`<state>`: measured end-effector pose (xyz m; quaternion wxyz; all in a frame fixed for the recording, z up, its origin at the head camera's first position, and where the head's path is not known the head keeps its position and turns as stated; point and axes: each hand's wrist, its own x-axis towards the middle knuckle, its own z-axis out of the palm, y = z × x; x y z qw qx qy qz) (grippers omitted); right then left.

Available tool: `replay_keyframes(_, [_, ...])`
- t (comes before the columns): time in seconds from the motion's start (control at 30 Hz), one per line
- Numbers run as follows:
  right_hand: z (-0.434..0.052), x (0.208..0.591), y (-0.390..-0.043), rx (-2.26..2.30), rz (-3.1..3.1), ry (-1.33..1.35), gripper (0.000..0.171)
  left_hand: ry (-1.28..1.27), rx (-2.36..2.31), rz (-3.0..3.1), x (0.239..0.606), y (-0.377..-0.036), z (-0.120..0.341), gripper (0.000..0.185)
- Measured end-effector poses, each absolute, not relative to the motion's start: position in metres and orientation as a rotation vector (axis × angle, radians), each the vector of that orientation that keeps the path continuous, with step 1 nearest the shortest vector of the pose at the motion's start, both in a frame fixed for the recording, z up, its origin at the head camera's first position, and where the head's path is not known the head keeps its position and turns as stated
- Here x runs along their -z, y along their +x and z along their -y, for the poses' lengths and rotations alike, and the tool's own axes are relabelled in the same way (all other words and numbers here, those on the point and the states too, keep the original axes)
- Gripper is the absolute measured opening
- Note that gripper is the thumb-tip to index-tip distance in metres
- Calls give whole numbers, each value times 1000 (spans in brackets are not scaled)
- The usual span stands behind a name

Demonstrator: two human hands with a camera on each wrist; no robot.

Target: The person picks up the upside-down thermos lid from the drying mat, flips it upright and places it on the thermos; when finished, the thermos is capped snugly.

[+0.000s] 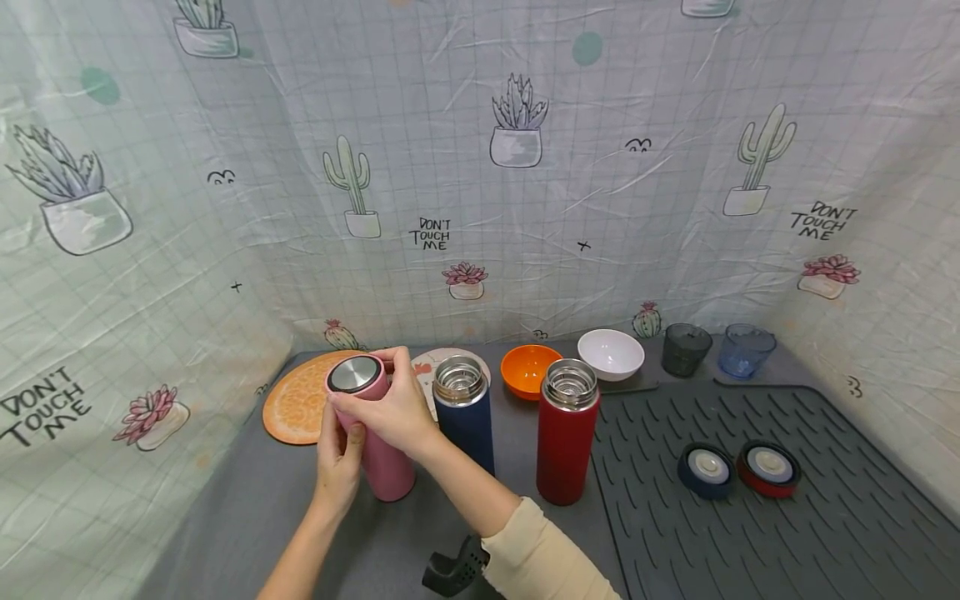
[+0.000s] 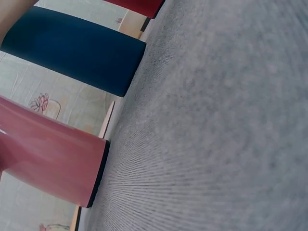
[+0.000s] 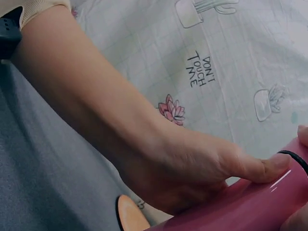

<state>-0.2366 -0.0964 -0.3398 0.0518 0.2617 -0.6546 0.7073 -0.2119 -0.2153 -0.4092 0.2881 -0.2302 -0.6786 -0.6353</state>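
A pink insulated bottle (image 1: 386,467) stands upright on the grey table, topped by a pink lid with a brushed-steel disc (image 1: 355,374). My left hand (image 1: 339,462) holds its upper body from the left; in the right wrist view that hand's thumb (image 3: 274,166) lies along the pink wall by the dark seam. Around the lid, the fingers and thumb of my right hand (image 1: 393,408) grip from the right. Two uncapped bottles stand to the right, a navy one (image 1: 472,429) and a red one (image 1: 567,454). The pink bottle's base (image 2: 79,168) rests on the table in the left wrist view.
On a dark ribbed mat (image 1: 675,550) lie a navy lid (image 1: 707,469) and a red lid (image 1: 769,467), undersides up. Behind are an orange-slice placemat (image 1: 292,408), an orange bowl (image 1: 517,379), a white bowl (image 1: 611,354), a grey cup (image 1: 686,350) and a blue cup (image 1: 746,350).
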Motion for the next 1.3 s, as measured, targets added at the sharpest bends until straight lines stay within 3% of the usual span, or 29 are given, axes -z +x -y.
replay_keyframes(0.27, [95,341,-239,-2278,1976,961,51,-590,1701,1788,409,-211,217,47])
replay_keyframes(0.53, [98,341,-235,-2332,1922,803,54,-565,1703,1798,409,-210,216,49])
replay_keyframes(0.77, [96,339,-235,-2331,1943,899,49,-560,1691,1825,409,-211,219,50])
replay_keyframes(1.13, [100,342,-236,-2297,1903,742,52,-561,1696,1849,407,-209,217,50])
replay_keyframes(1.3, [99,343,-235,-2332,1894,806,48,-542,1658,1890,405,-209,219,52])
